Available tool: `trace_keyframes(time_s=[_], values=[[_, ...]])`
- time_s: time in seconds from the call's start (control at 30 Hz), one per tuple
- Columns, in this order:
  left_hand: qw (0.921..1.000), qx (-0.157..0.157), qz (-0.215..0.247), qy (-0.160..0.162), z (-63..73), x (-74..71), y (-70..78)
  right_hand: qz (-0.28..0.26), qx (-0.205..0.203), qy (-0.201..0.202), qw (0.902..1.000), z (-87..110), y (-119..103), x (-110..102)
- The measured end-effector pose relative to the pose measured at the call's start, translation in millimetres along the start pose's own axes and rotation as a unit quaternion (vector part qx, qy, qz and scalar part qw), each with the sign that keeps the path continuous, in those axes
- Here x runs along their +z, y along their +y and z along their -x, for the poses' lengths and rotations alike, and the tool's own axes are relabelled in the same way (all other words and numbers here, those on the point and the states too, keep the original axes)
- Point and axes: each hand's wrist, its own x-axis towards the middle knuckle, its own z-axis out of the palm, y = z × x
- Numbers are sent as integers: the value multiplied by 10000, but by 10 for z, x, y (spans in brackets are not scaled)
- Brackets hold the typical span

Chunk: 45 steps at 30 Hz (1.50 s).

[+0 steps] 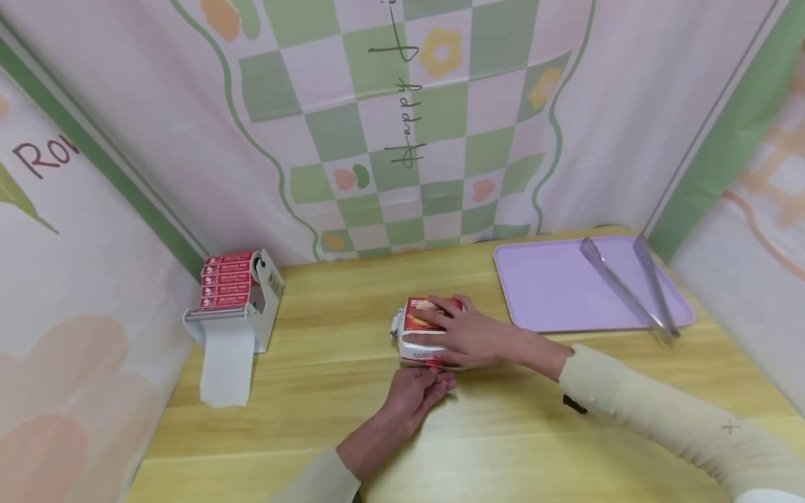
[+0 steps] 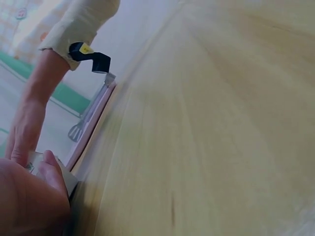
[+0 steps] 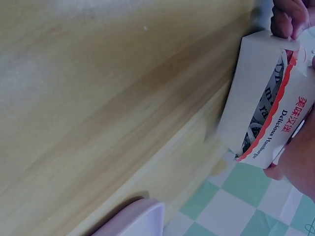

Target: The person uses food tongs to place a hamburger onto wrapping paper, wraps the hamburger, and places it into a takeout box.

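A red and white hamburger box [image 1: 411, 355] sits on the wooden table. In the right wrist view its lid stands slightly ajar along one side, and printed wrapping paper [image 3: 266, 101] shows through the gap. My right hand [image 1: 472, 335] lies across the top of the box with spread fingers and holds it. At the near side, the curled fingers of my left hand [image 1: 411, 398] pinch the box's lower edge; the right wrist view has these fingers at a corner beside the gap. What lies inside the wrapping is hidden.
A lilac tray [image 1: 541, 279] stands at the back right, with metal tongs [image 1: 629, 297] lying on it. To the left is a dispenser [image 1: 267, 300] with a roll of red labels [image 1: 226, 279] and a white strip hanging out. Patterned curtains [image 1: 390, 140] enclose the table.
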Motion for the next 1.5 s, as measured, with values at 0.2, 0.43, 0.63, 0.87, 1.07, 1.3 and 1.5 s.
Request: trace_keyframes(time_s=[0.2,0.43,0.63,0.87,1.07,1.3,1.5], values=[[10000,52,-9,56,-4,-11,7,-141,116,-92,9998,-23,14,11],[9999,75,101,14,20,-12,61,-361,253,6,9990,-55,77,10],[9994,143,298,-50,12,-19,66,-140,150,98,9997,-62,21,-21],[9998,95,168,-89,9,-19,67,53,272,-132,9995,-47,-49,-20],[9996,140,23,-227,11,-52,53,-17,300,-61,9995,-41,-52,13],[9990,141,-377,-181,61,-154,86,-29,208,-3,9998,-54,-41,20],[9983,86,-565,-150,43,-151,83,3,204,-97,9997,-49,-59,9]])
